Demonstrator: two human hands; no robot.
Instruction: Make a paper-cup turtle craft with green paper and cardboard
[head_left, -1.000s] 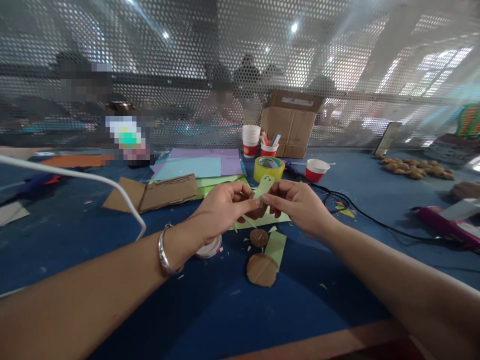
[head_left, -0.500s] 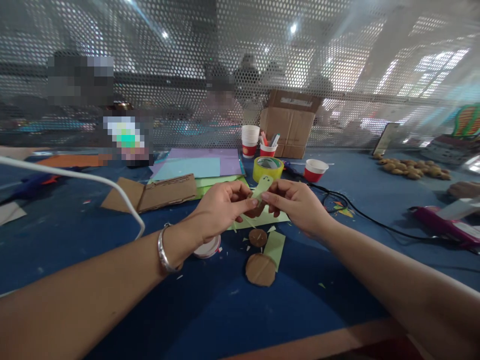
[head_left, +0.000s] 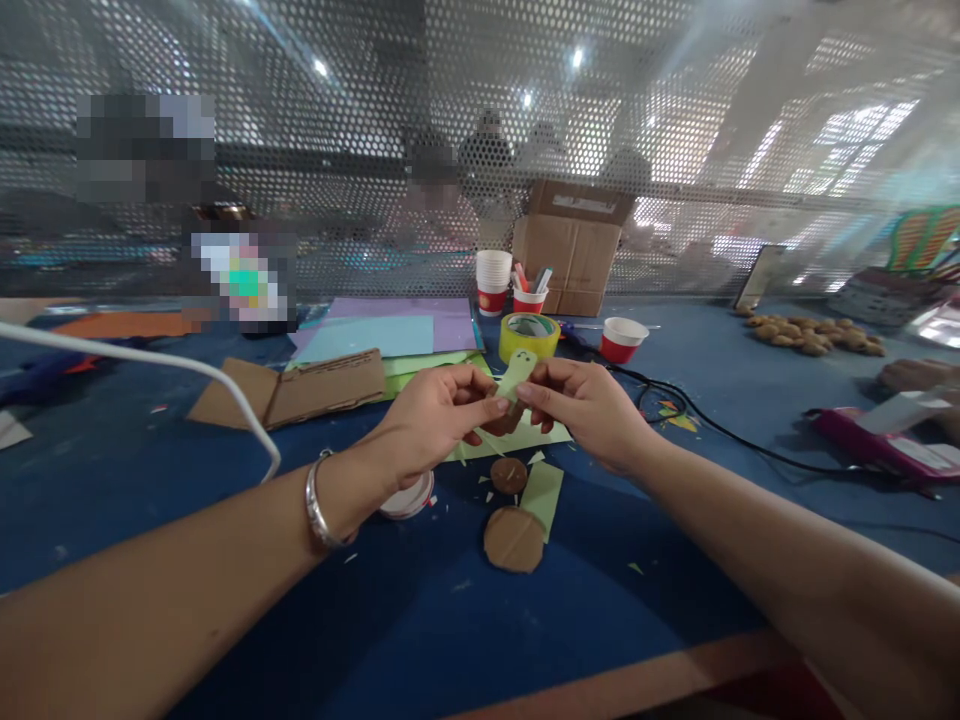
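Between my hands is a small light-green paper strip (head_left: 517, 372) with a rounded top and a tiny face drawn on it. My left hand (head_left: 442, 415) pinches its lower left side, and my right hand (head_left: 581, 405) pinches its right edge. Something brown shows behind the strip; the fingers mostly hide it. Below the hands lie a small brown disc (head_left: 509, 476), a larger cardboard disc (head_left: 514, 540) and a green paper rectangle (head_left: 543, 495) partly under it. A white round lid (head_left: 407, 497) sits beneath my left wrist.
Yellow tape (head_left: 529, 340), a red-white cup (head_left: 622, 340), a cup of markers (head_left: 530, 290) and stacked cups (head_left: 493, 280) stand behind. Left are folded cardboard (head_left: 322, 390), coloured paper (head_left: 375, 337) and a white cable (head_left: 240, 395). A purple tool (head_left: 862, 440) lies right, near another person's hand (head_left: 911, 378).
The whole view has shifted slightly, so things appear a little further left. Both hands keep hold of the green paper strip, with hardly any change in their grip.
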